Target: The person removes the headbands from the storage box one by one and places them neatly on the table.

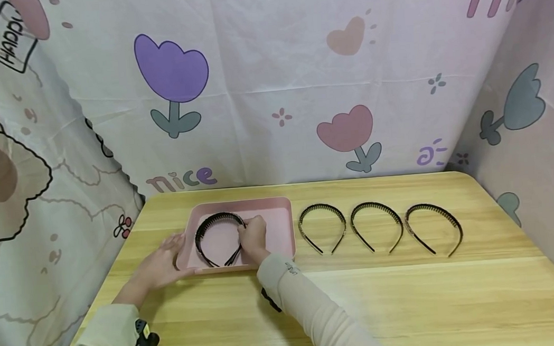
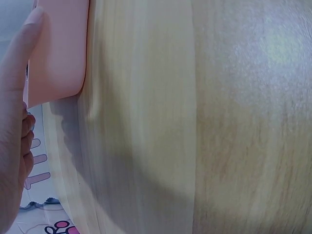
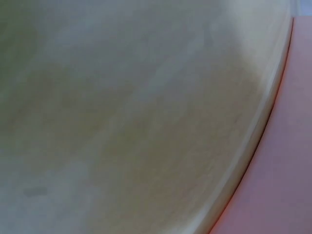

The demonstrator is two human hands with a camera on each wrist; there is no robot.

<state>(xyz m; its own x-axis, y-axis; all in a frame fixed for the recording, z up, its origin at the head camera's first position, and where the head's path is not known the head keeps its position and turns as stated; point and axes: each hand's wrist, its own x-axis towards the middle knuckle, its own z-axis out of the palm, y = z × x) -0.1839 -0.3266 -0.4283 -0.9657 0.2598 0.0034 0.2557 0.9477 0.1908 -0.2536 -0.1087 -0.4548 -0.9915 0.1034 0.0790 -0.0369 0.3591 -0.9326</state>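
Note:
In the head view a pink tray lies on the left half of the table. Inside it are black toothed headbands, overlapping so that their number is hard to tell. My right hand reaches over the tray's near rim and grips the right side of the headbands. At the tray's near left corner, my left hand holds the tray, its thumb along the near wall and its fingers at the left side. The left wrist view shows that thumb against the tray wall. The right wrist view shows no fingers.
To the right of the tray, three more black headbands lie in a row, ends toward me. The wooden table meets a printed cloth at its back, with more cloth at both sides.

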